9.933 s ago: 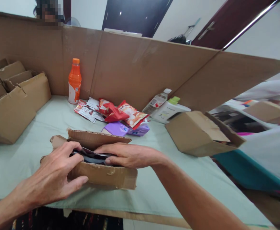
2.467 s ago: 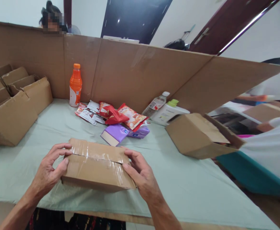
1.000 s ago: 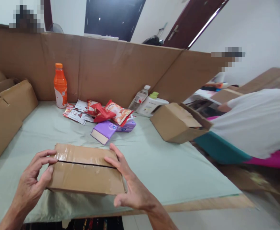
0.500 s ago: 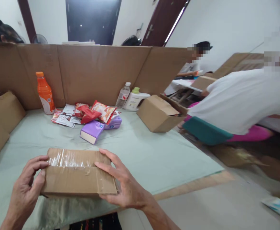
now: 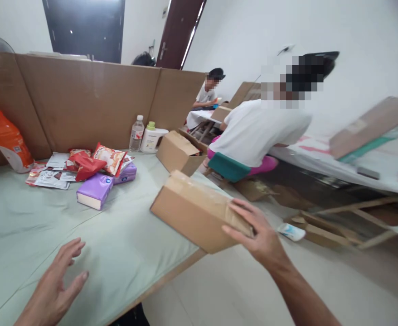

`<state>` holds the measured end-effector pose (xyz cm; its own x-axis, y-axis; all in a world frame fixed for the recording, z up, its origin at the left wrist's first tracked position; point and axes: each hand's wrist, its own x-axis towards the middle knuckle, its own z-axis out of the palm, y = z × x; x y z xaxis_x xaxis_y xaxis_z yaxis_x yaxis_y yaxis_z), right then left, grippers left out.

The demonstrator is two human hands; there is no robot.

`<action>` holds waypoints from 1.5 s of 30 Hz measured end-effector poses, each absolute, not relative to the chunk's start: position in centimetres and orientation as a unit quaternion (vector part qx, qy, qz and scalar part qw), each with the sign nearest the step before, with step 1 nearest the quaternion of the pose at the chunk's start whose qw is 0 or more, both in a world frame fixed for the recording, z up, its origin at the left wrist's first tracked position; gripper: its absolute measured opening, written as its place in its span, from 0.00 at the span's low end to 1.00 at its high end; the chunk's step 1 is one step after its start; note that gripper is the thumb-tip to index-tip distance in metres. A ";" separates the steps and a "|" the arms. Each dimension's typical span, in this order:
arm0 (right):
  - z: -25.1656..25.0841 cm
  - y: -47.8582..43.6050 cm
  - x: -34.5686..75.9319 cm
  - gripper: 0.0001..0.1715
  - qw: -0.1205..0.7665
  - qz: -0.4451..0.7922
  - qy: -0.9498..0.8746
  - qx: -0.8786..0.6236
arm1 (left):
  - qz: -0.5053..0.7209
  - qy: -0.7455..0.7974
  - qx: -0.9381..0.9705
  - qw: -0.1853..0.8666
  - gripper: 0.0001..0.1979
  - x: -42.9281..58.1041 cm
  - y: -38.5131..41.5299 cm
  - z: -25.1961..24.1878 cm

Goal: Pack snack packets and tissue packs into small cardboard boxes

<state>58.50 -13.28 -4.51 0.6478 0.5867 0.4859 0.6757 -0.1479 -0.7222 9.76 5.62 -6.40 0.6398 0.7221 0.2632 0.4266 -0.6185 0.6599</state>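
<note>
A taped cardboard box (image 5: pixel 192 213) is at the right edge of the cloth-covered table (image 5: pixel 124 244), tilted, with one corner out past the edge. My right hand (image 5: pixel 253 226) grips its near right end, thumb on one side and fingers over the top. My left hand (image 5: pixel 58 280) is over the cloth at the lower left, its fingers apart and holding nothing. Purple tissue packs (image 5: pixel 95 190) lie beyond it, beside red snack bags (image 5: pixel 109 158) and silver sachets (image 5: pixel 54 175).
An orange bottle (image 5: pixel 8 138), a clear bottle (image 5: pixel 137 134) and a white jug (image 5: pixel 152 138) stand by the cardboard screen (image 5: pixel 93 104). Another cardboard box (image 5: pixel 177 154) sits at the table's right edge. A person in a white shirt (image 5: pixel 256 127) sits close on the right.
The box has moved right to the table edge and turned, in my right hand. My left hand has let go of it. The view has swung to the right.
</note>
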 end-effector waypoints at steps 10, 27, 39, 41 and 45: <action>-4.8 -9.0 68.0 0.17 0.507 -0.137 -0.244 -0.815 | 0.257 0.327 0.897 0.151 0.17 9.5 6.1 -11.6; -9.9 -12.0 56.8 0.28 0.576 -0.078 -0.135 -0.803 | 0.244 0.333 0.888 0.202 0.15 11.8 3.0 -9.1; -10.4 4.4 43.5 0.33 0.512 0.235 -0.454 -0.690 | 0.188 0.335 0.899 0.208 0.17 12.3 1.3 -9.3; -11.0 7.4 41.1 0.33 0.489 0.269 -0.503 -0.660 | 0.183 0.343 0.897 0.209 0.16 12.3 1.2 -9.3; -12.2 10.8 36.4 0.31 0.461 0.284 -0.586 -0.604 | 0.168 0.352 0.896 0.215 0.12 12.3 1.1 -9.2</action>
<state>36.36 10.80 -12.17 0.1532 0.9683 0.1972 0.4460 0.1103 -0.8882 12.34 1.06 -9.16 0.6967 0.7016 0.1493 0.5577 -0.6607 0.5024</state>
